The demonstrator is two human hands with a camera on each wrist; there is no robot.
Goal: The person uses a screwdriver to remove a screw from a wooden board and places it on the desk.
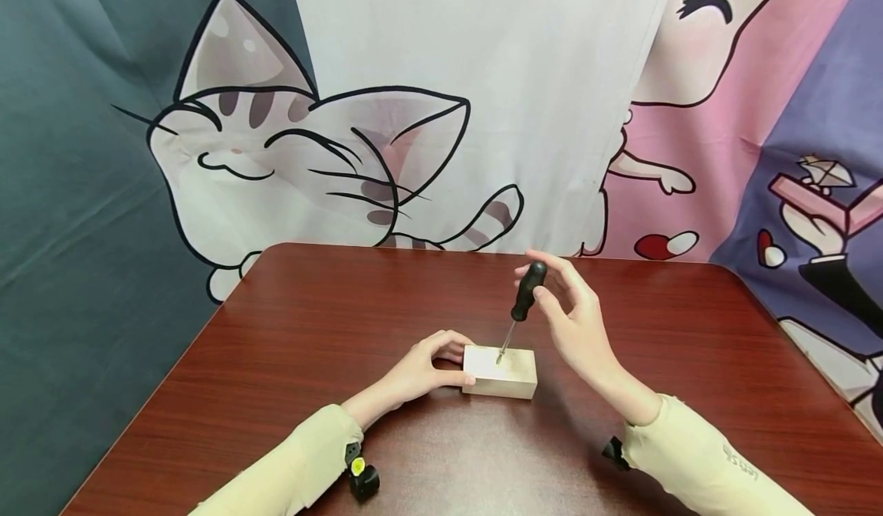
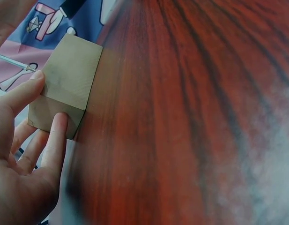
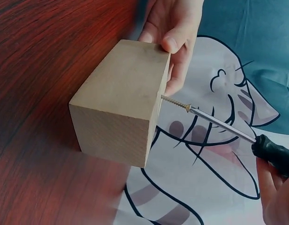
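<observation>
A pale wooden block [image 1: 502, 387] lies on the table, and the left hand [image 1: 417, 370] grips its left end between thumb and fingers. From the block's top face stands a brass-coloured screw [image 3: 176, 102], its threads largely visible. The right hand [image 1: 581, 336] holds the black handle of a screwdriver [image 1: 530, 292] above the block. The tilted metal shaft meets the screw's head in the right wrist view. In the left wrist view, a thumb [image 2: 29, 91] presses one side of the block, with fingers against another face.
The reddish-brown wooden table [image 1: 331, 309] extends around the block on all sides. Behind its far edge hangs a cloth backdrop [image 1: 483, 33] with cartoon figures. Small black devices [image 1: 363, 481] are strapped at both sleeve cuffs.
</observation>
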